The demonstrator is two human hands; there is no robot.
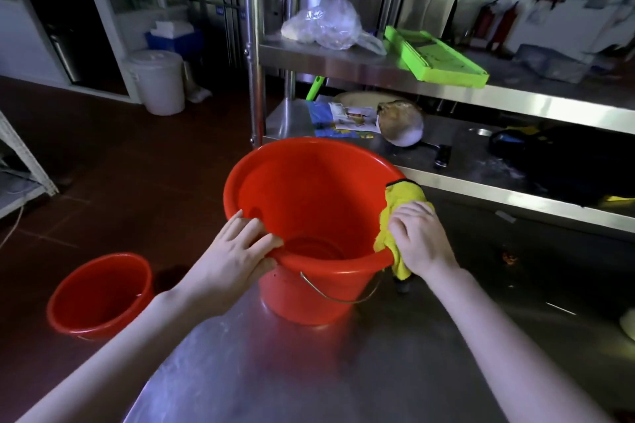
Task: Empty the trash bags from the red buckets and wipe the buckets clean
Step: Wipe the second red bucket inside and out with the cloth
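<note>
— Why is the floor bucket [99, 295] down there?
— Awaiting its turn, I'd guess. The left hand [237, 251] grips the table bucket [309, 203] by its near rim, steadying it on the table [275, 374]. The cloth [400, 213] straddles the right rim, clasped by the right hand [421, 239] for wiping.

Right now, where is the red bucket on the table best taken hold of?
Probably the metal handle, at its middle, from the near side: it hangs free against the wall of the red bucket facing you. The left hand grips the near rim; the right hand holds a yellow cloth there.
</note>
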